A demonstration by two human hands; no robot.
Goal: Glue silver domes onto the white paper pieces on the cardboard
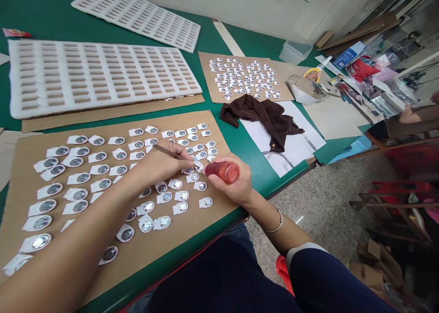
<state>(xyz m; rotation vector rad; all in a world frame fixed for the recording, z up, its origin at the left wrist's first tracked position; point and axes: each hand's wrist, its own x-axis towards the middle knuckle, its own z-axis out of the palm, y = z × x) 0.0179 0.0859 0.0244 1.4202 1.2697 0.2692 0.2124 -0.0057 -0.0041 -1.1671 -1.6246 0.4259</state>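
Note:
My left hand (163, 162) is closed on slim tweezers (168, 151), whose tip points down at one of the small round silver pieces on white paper tabs. My right hand (236, 182) wraps around a squeeze bottle of red liquid (224, 171). The bottle is tilted, its nozzle close to the tweezers' tip; whether they touch I cannot tell. Rows of the silver pieces (181, 195) lie on a brown cardboard sheet (192, 226) beneath both hands. My left forearm hides some of them.
White foam trays with slots (103, 75) lie at the back left. A second cardboard sheet (209, 91) bears many similar pieces. Right of centre, a dark brown cloth (260, 116) rests partly on white paper. A clear plastic box (295, 52) stands by the wall; another person's arm (418, 116) shows far right.

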